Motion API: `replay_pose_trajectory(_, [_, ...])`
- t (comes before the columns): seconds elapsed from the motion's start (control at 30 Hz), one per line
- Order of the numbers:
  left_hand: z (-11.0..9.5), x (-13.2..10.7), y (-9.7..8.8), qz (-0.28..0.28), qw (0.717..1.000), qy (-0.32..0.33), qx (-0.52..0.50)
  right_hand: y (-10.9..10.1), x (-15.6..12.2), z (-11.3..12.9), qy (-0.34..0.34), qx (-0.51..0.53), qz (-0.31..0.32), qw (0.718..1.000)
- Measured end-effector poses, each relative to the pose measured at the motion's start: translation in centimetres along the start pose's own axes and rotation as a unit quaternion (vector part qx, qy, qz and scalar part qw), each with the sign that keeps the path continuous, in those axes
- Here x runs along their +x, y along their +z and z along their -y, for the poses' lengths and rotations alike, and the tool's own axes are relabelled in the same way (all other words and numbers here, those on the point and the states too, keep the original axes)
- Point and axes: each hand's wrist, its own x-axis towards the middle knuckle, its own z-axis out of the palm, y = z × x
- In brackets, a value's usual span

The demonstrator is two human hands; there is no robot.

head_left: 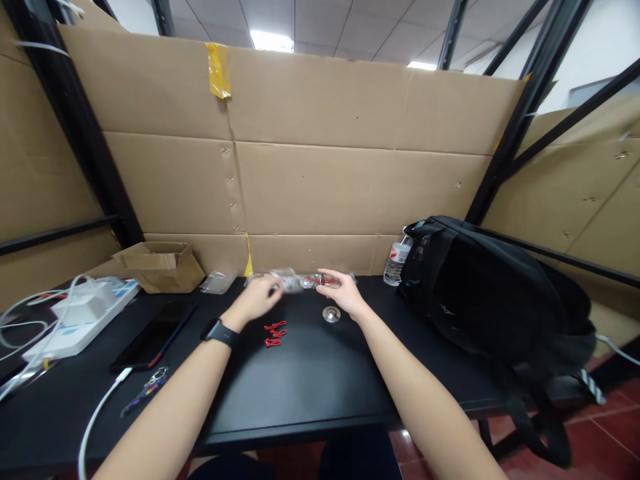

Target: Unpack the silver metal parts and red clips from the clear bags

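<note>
At the far edge of the tabletop (310, 387), a clear bag (289, 281) is laid crosswise, its long axis running left to right between the two hands. Its left end is covered by the left hand (260, 299), whose grip is curled closed on the plastic. Its right end is met by the right hand (341, 293), fingers stretched toward it, though whether that grip is pinched or slack cannot be told. The bag is flanked about equally closely, one hand at each end. Red clips (274, 333) are seen just nearer the body, below the left hand, and a small disc (331, 313) just below the right. A bottle (397, 260) and a backpack (490, 293) are seen further right.
</note>
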Motion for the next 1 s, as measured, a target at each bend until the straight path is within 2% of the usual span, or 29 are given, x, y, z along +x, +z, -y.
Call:
replay_pose_trajectory(0.07, [-2.4, 0.1, 1.8, 0.095, 0.992, 0.077, -0.042, -0.4, 0.2, -0.5, -0.011, -0.038, 0.003, 0.999])
replay_pose_trajectory(0.1, [-3.3, -0.1, 2.5, 0.123, 0.987, 0.092, -0.056, -0.6, 0.2, -0.7, -0.017, -0.072, 0.006, 0.997])
replay_pose_trajectory(0.2, [-4.7, -0.7, 3.5, 0.162, 0.978, 0.105, -0.084, -1.2, 0.4, -1.2, -0.049, -0.195, 0.007, 0.98])
replay_pose_trajectory(0.27, [-4.5, -1.0, 3.4, 0.17, 0.975, 0.099, -0.102, -1.5, 0.5, -1.3, -0.075, -0.249, 0.002, 0.966])
replay_pose_trajectory(0.37, [-3.7, -1.1, 3.0, 0.181, 0.972, 0.091, -0.12, -1.8, 0.5, -1.2, -0.093, -0.274, 0.005, 0.957])
replay_pose_trajectory(0.53, [-3.0, -1.0, 3.1, 0.185, 0.978, 0.07, -0.067, -1.8, 0.1, -0.8, -0.065, -0.29, 0.077, 0.952])
replay_pose_trajectory(0.83, [-2.6, -1.3, 3.1, 0.216, 0.974, 0.041, -0.044, -0.3, -0.4, -1.5, -0.038, -0.319, 0.148, 0.936])
replay_pose_trajectory(1.0, [-2.2, -1.2, 2.9, 0.249, 0.967, 0.041, -0.034, 0.7, -0.5, -2.2, -0.05, -0.351, 0.144, 0.924])
